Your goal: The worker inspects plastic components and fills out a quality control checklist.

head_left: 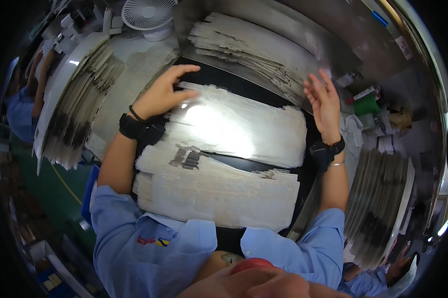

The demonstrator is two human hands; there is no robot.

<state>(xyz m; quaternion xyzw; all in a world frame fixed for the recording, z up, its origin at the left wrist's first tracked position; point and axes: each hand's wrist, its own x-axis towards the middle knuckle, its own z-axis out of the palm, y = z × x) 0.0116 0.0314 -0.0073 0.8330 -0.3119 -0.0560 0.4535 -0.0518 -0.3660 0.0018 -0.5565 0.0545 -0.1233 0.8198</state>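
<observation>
My left hand [166, 92] is raised by the far left corner of a shiny pale grey sheet [278, 134], thumb and fingers spread and nothing between them. Whether it touches the sheet I cannot tell. On the other side, my right hand [325, 107] is held up beyond the sheet's right end, open and without anything in it. The sheet lies flat on a black surface and reflects a bright patch of light. Closer to my body is a stack of similar thin sheets [224, 198], with small dark strips [192, 159] showing near its far left edge.
Another sheet pile [263, 44] lies at the back. Tall sheet stacks stand at the left [80, 99] and right [378, 203]. A white fan [148, 15] stands at the back left. A green object [366, 105] and a bottle [346, 79] sit at the right. Other people work at both sides.
</observation>
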